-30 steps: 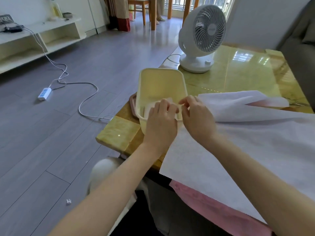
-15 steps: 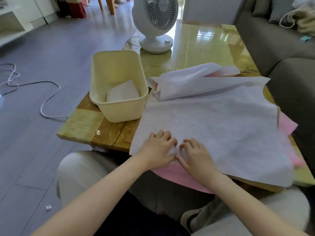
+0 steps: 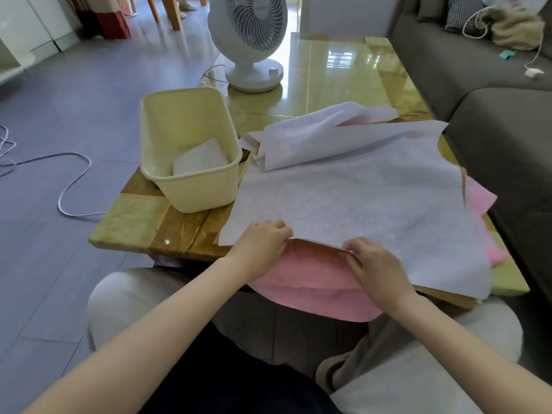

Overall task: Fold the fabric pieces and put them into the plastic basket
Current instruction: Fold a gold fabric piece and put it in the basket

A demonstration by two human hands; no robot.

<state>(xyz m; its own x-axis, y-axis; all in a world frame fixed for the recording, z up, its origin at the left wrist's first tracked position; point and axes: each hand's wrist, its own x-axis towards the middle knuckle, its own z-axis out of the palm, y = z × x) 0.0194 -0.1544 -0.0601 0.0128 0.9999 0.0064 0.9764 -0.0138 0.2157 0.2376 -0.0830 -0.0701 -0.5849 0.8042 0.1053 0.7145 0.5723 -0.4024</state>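
Your left hand (image 3: 263,243) and right hand (image 3: 376,264) both pinch the near edge of the white fabric sheet (image 3: 358,210), fingers curled closed over it and the edge lifted slightly off what lies beneath. Under that lifted edge you can see the pink fabric (image 3: 313,282), which hangs over the near side of the counter (image 3: 143,219) toward your lap; more pink shows past the white sheet's right edge. The white sheet is spread flat over most of the near counter. On its far side lies a crumpled white piece (image 3: 304,138), loosely rolled, with a bit of pink showing behind it.

Just left of the white sheet stands the plastic basket (image 3: 197,186), cream-coloured, near the counter's left edge. One folded white piece (image 3: 200,158) already lies in it, against the near right corner. The basket's right wall is beside the sheet's left edge; whether they touch, you cannot tell.

Behind the basket a white fan (image 3: 251,40) stands on the counter's far left part. A white cable (image 3: 68,180) loops across the floor to your left, and a grey sofa (image 3: 493,94) runs along the counter's right side.
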